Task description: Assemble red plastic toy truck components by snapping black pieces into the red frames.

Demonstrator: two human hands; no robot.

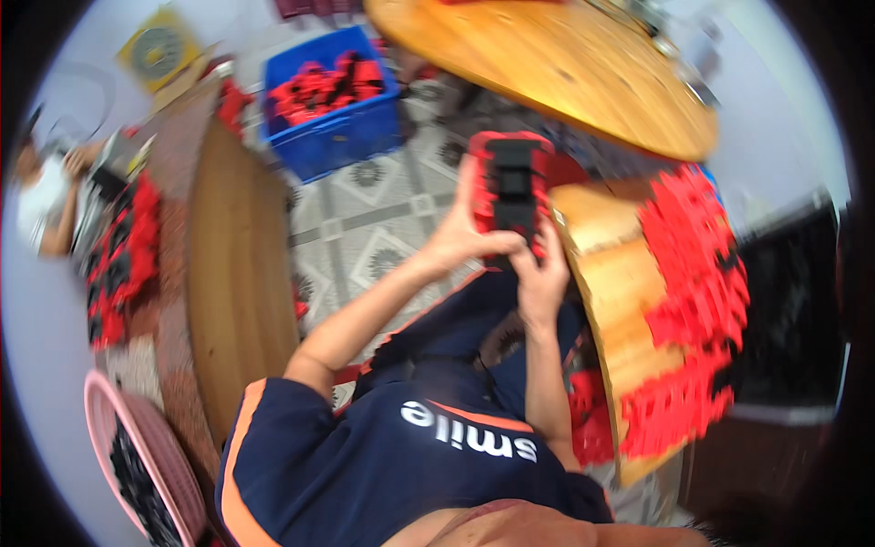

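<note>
Both my hands hold a red-and-black phone case (515,178) out in front of my body, above my lap. It has a red rim and a black middle with a raised block. My left hand (460,239) grips its left side and lower end, the thumb lying across the bottom. Fingers of my right hand (542,278) close on the lower right corner. Just right of it, a heap of similar red and black pieces (697,273) covers much of a wooden table (629,290). Motion blur softens the finer detail.
A blue crate (337,141) of red and black pieces stands on the tiled floor. Ahead is a rounded wooden tabletop (565,68). At left, a stone-topped counter (173,273) carries more pieces, with another person (50,201) beyond. A pink basket (187,483) holds black pieces.
</note>
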